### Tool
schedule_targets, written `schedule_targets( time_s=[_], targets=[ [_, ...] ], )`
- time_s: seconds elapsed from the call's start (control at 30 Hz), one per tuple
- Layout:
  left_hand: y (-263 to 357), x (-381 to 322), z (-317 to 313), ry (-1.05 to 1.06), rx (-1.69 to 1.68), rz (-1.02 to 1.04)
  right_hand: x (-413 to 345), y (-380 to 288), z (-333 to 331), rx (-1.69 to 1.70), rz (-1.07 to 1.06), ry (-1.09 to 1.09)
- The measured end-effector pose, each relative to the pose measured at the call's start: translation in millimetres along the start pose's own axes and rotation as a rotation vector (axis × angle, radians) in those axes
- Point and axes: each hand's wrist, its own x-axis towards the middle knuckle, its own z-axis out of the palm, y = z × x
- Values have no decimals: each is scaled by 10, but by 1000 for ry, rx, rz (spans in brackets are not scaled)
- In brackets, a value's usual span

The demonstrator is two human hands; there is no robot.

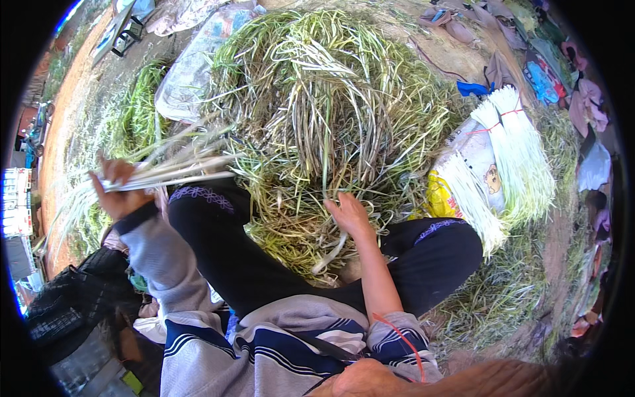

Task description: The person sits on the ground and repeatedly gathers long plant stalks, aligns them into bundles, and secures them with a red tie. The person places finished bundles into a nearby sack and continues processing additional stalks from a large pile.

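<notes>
My left hand point(119, 188) is raised at the left, closed around a loose bunch of long pale stalks point(173, 177). Their pale ends point right and look blurred, while the thin greenish ends trail down to the left. Between my knees, my right hand point(349, 213) has its fingers on a single long leafy stalk point(326, 144). This stalk stretches up over the heap, and a whitish strip point(331, 254) hangs beneath the hand. Directly in front lies a large heap of long green-and-brown stalks point(342, 124), with limp leaves spread around it.
At my right, tied bundles of pale stalks point(521, 149) and a looser bundle point(469, 198) rest on a printed sack point(461, 136). A whitish sack point(186, 79) lies behind the heap's left side. Green leaves point(141, 111) are piled farther left. Dark netting point(84, 288) sits at lower left.
</notes>
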Motion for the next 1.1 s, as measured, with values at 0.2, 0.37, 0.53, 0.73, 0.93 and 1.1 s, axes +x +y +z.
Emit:
schedule_targets(
  time_s=[0.2,0.37,0.53,0.73,0.93,1.1],
  targets=[
    [-1765,-833,-598,288,280,-547,700,-102,-560,294,58,286],
    [-2155,-1181,-570,381,293,-927,1549,37,-702,82,18,520],
    [-2082,-1069,-565,407,363,-819,1659,-290,-737,81,86,303],
    [-2077,-1041,-567,458,474,-815,332,-216,260,-155,-276,-577],
    [-1923,-1297,-388,391,666,-732,-214,-470,-53,645,154,-375],
    [-1906,-1640,-290,280,907,-707,-663,-644,-521,926,-145,-225]
  ],
)
